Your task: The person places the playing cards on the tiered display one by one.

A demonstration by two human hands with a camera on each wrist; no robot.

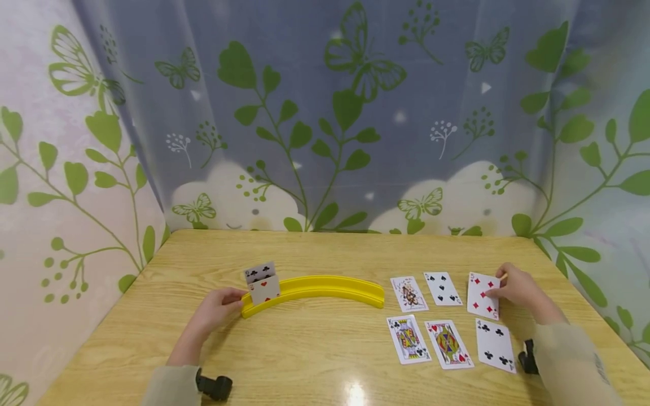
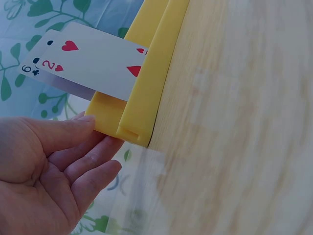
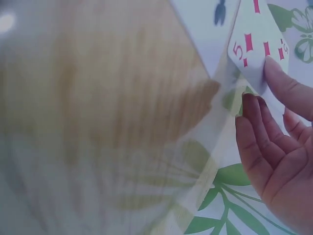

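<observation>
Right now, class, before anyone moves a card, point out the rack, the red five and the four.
Rack (image 1: 325, 286): head view, midway along its yellow curve.
Red five (image 1: 479, 294): head view, middle of its face.
Four (image 1: 495, 345): head view, blank centre between its clubs.

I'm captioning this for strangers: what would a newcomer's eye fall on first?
Probably the bright yellow curved card rack, left of middle on the wooden table, with two cards standing in its left end. Then the colourful king of clubs, leftmost in the near row of cards. At the right, the right grip pinches the five of diamonds.
</observation>
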